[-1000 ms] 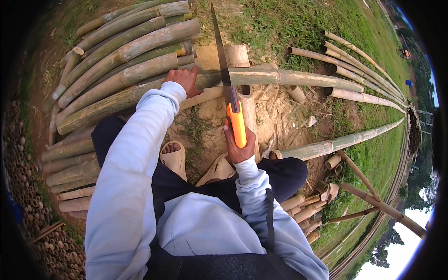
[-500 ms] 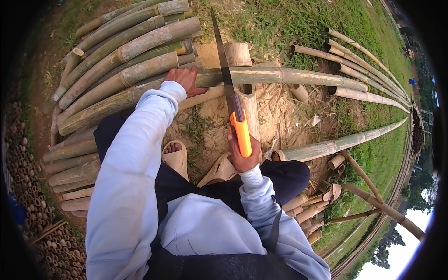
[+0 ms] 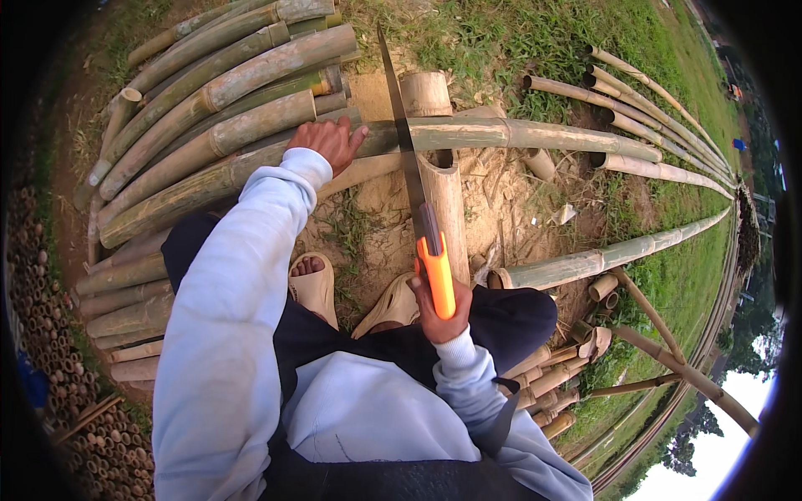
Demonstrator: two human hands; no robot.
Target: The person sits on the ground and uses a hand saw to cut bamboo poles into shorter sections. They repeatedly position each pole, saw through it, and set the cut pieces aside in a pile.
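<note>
My right hand (image 3: pixel 434 328) is closed round the orange handle of a handsaw (image 3: pixel 438 280). Its long dark blade lies across a greenish bamboo pole (image 3: pixel 468 132), touching it, with the tip pointing away from me. The depth of any cut is hidden by the blade. To the left of the blade, my left hand (image 3: pixel 324 146) is bent over the same pole and grips it, thumb toward the saw. Beneath the pole, a thick bamboo piece (image 3: pixel 443 200) runs toward me, and another bamboo stump (image 3: pixel 425 93) stands on the pole's far side.
Cut bamboo lengths (image 3: pixel 251 79) are stacked at the left. Long poles (image 3: pixel 660 117) lie on the grass at the right, and one pole (image 3: pixel 576 265) ends beside my right knee. Short offcuts (image 3: pixel 555 380) are piled at the lower right. My sandalled feet (image 3: pixel 313 288) are below the pole.
My right hand has drawn the saw back toward my body, the blade sliding across the pole. The left thumb has shifted up onto the pole; that hand otherwise stays in place.
</note>
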